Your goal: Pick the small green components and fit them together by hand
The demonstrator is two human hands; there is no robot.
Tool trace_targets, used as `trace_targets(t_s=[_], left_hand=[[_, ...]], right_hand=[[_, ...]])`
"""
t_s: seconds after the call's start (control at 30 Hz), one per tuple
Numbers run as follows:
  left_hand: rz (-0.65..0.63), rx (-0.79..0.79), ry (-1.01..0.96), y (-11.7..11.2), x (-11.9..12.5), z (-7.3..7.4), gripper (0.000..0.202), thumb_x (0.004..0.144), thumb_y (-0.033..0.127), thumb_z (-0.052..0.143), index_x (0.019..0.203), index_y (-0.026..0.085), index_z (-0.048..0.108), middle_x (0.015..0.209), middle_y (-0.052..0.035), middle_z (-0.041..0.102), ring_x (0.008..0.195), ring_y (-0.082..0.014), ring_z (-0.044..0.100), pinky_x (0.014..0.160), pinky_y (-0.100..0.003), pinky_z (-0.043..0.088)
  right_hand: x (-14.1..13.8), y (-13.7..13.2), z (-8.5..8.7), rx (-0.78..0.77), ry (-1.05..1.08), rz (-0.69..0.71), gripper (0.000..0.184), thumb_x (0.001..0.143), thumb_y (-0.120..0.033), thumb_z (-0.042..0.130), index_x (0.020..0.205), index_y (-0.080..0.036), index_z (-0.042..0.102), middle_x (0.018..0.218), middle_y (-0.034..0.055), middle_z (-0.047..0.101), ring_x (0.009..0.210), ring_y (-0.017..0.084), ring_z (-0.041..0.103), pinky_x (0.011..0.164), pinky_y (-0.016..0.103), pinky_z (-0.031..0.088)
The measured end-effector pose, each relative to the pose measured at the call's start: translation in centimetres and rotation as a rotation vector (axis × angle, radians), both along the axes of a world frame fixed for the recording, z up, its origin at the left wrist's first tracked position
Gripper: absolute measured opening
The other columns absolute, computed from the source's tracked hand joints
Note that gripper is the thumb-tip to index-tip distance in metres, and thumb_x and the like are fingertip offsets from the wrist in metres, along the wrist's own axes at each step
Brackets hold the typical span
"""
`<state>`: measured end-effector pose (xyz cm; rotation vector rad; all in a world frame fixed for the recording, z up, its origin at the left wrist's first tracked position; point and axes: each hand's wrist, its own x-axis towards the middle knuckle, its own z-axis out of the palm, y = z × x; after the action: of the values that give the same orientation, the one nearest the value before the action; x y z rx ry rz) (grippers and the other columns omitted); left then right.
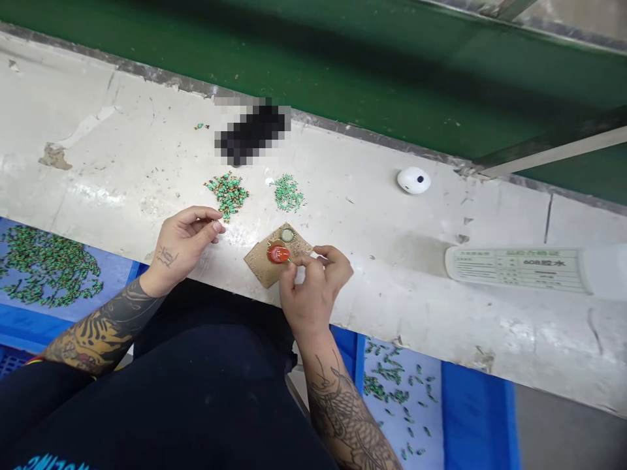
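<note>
My left hand (185, 247) is closed in a pinch beside a pile of small green-and-brown parts (229, 194). Whatever may be between its thumb and finger is too small to make out. My right hand (314, 284) pinches a tiny green part (289, 260) at the edge of a small cap holding red liquid (278, 253). The cap sits on a square of brown cardboard (267, 273), with a small round metallic cap (287, 234) behind it. Beyond the cardboard lies a second heap of smaller green pieces (288, 193).
A labelled white bottle (519, 269) lies on the worktable (372, 274) at right. Behind stand a white rounded object (414, 180) and a blurred-out black item (252, 134). Blue trays of green parts lie below the table edge, left (49, 264) and right (392, 391).
</note>
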<state>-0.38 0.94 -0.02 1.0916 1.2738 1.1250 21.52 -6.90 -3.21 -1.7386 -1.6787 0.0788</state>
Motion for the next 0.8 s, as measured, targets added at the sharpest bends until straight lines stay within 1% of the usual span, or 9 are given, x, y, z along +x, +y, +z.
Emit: trace_targets(t_s=[0.07, 0.13, 0.2, 0.27, 0.37, 0.43, 0.53, 0.7, 0.8], left_hand=[[-0.015, -0.025, -0.025, -0.4, 0.2, 0.1, 0.024, 0.077, 0.031, 0.082, 0.096, 0.018, 0.076, 0.077, -0.0026, 0.072, 0.073, -0.0145, 0.069, 0.062, -0.024, 0.055], [-0.061, -0.082, -0.075, -1.0, 0.6, 0.4, 0.028, 0.074, 0.031, 0.085, 0.098, 0.018, 0.076, 0.076, -0.0028, 0.073, 0.069, -0.0134, 0.068, 0.06, -0.023, 0.053], [-0.13, -0.172, -0.144, -1.6, 1.1, 0.8, 0.031, 0.071, 0.031, 0.087, 0.097, 0.017, 0.077, 0.076, -0.0034, 0.075, 0.067, -0.0132, 0.068, 0.058, -0.022, 0.052], [-0.209, -0.256, -0.213, -2.3, 1.7, 1.3, 0.029, 0.07, 0.031, 0.088, 0.094, 0.017, 0.078, 0.077, -0.0041, 0.076, 0.068, -0.0137, 0.069, 0.059, -0.023, 0.053], [-0.334, -0.331, -0.321, -3.2, 2.5, 1.9, 0.023, 0.074, 0.028, 0.086, 0.094, 0.018, 0.078, 0.078, -0.0031, 0.076, 0.071, -0.0134, 0.071, 0.063, -0.023, 0.056], [-0.391, -0.36, -0.387, -3.7, 2.9, 2.2, 0.021, 0.076, 0.026, 0.084, 0.095, 0.019, 0.077, 0.078, -0.002, 0.075, 0.071, -0.0125, 0.071, 0.065, -0.022, 0.057], [-0.404, -0.378, -0.435, -4.1, 3.2, 2.4, 0.02, 0.076, 0.025, 0.085, 0.093, 0.018, 0.077, 0.076, -0.0013, 0.075, 0.069, -0.0124, 0.071, 0.064, -0.023, 0.058], [-0.391, -0.343, -0.39, -4.4, 3.5, 2.8, 0.017, 0.075, 0.022, 0.085, 0.09, 0.017, 0.078, 0.081, -0.002, 0.077, 0.071, -0.0119, 0.072, 0.067, -0.022, 0.06], [-0.389, -0.327, -0.359, -4.4, 3.6, 3.1, 0.018, 0.075, 0.023, 0.085, 0.09, 0.016, 0.079, 0.083, -0.0034, 0.077, 0.071, -0.0125, 0.072, 0.067, -0.022, 0.061]], right_hand=[[0.0, -0.2, 0.8, 0.055, 0.056, 0.001, 0.004, 0.089, -0.018, 0.056, 0.091, -0.021, 0.055, 0.115, 0.0133, 0.046, 0.115, 0.032, 0.047, 0.092, 0.056, 0.046], [-0.1, -0.3, 1.8, 0.077, 0.163, 0.043, 0.004, 0.09, -0.019, 0.055, 0.092, -0.022, 0.054, 0.109, 0.0109, 0.048, 0.113, 0.031, 0.051, 0.092, 0.055, 0.048], [-0.5, -0.5, 2.8, 0.052, 0.324, 0.125, 0.004, 0.092, -0.019, 0.055, 0.092, -0.023, 0.054, 0.106, 0.0089, 0.052, 0.112, 0.028, 0.055, 0.094, 0.053, 0.049], [-1.1, -0.6, 3.7, 0.009, 0.488, 0.221, 0.006, 0.093, -0.018, 0.053, 0.093, -0.023, 0.054, 0.107, 0.0077, 0.055, 0.111, 0.027, 0.058, 0.095, 0.053, 0.05], [-1.8, -0.7, 4.6, -0.016, 0.615, 0.322, 0.007, 0.094, -0.017, 0.052, 0.093, -0.024, 0.053, 0.111, 0.0068, 0.058, 0.107, 0.025, 0.062, 0.094, 0.051, 0.053], [-2.2, -0.7, 4.9, -0.009, 0.617, 0.36, 0.008, 0.094, -0.016, 0.052, 0.093, -0.024, 0.053, 0.11, 0.0062, 0.058, 0.104, 0.024, 0.063, 0.092, 0.049, 0.055], [-2.3, -0.6, 5.2, 0.007, 0.572, 0.381, 0.01, 0.094, -0.014, 0.053, 0.091, -0.024, 0.054, 0.106, 0.0054, 0.058, 0.103, 0.022, 0.062, 0.09, 0.045, 0.055], [-2.3, -0.6, 5.5, 0.035, 0.512, 0.365, 0.012, 0.091, -0.012, 0.054, 0.091, -0.023, 0.054, 0.102, 0.0049, 0.058, 0.099, 0.021, 0.061, 0.09, 0.043, 0.055], [-2.3, -0.6, 5.5, 0.044, 0.478, 0.369, 0.012, 0.091, -0.011, 0.054, 0.092, -0.023, 0.055, 0.101, 0.005, 0.058, 0.098, 0.021, 0.06, 0.088, 0.042, 0.055]])
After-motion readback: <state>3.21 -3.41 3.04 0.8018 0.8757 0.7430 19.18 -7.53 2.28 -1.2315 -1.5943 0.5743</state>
